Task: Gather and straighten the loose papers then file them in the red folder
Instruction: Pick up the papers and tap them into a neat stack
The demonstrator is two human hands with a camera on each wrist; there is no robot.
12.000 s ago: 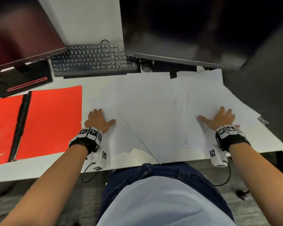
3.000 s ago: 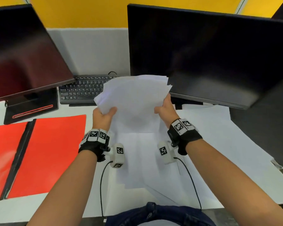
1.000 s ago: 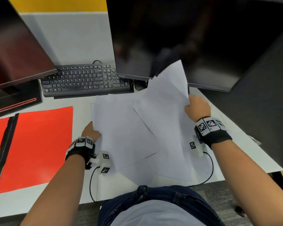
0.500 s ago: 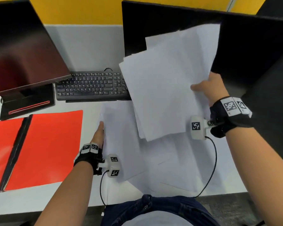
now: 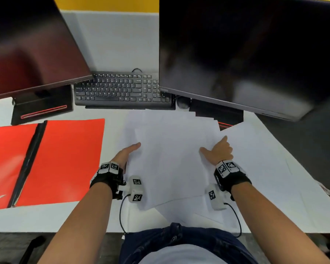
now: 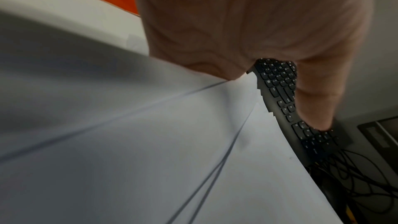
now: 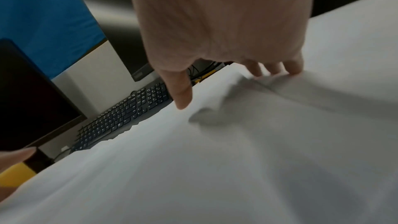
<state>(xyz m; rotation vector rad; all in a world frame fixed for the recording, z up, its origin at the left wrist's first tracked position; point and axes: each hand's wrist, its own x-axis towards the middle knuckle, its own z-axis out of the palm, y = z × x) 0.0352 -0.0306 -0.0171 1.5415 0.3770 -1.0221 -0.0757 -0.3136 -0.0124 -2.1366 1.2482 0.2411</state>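
Looking down, I see the papers point(image 5: 171, 161) lying flat on the worktop point(image 5: 46, 218) again; half a second ago my right hand point(image 5: 218, 152) held a bunch of them up in the air by the right screen point(image 5: 242, 50). Now that bunch sits on top of the others, so I think the pile is nearly all in one place. My left hand point(image 5: 127, 154) rests its edge along the left side of the pile with flat, relaxed fingers and grips nothing. My right hand is spread out too, and its fingertips point(image 7: 290, 70) press down on the right side of the top sheets. I think I am about to squeeze the sheets together from both sides. The sheets are thin, white and smooth, and they bend and slide easily. Their corners still stick out at different angles, so the pile is not neat yet. More white sheets lie further right, under my right arm. The folder point(image 5: 65, 161) lies open and flat just left of the pile, bright red with a dark strip down the middle, and nothing is in it yet. A black keyboard point(image 5: 122, 90) sits behind the papers.
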